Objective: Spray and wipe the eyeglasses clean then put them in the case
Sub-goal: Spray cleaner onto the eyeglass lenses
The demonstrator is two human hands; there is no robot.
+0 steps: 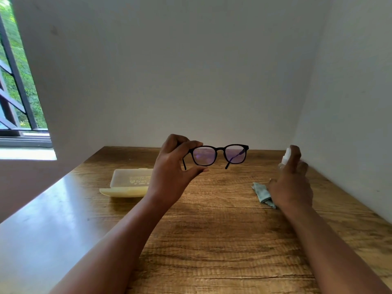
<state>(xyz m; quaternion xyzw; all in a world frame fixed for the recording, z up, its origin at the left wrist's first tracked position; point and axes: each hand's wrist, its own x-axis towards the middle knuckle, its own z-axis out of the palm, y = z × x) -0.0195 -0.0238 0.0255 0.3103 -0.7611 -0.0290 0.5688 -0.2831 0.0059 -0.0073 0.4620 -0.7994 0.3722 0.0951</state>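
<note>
My left hand [171, 166] holds black-framed eyeglasses [218, 154] up above the wooden table [212, 240], pinching the left lens rim between thumb and fingers, temples unfolded. My right hand [292, 181] wraps a small clear spray bottle [285, 158] at the right, one finger on its white top, nozzle facing the glasses. A folded pale blue cloth [262, 193] lies on the table, partly hidden by my right hand. A translucent yellowish glasses case [129, 182] lies open on the left, its lid flat behind the tray.
White walls close off the table at the back and the right [350, 124]. A window with dark bars [17, 81] is at the far left. Sunlight glares on the table's left part.
</note>
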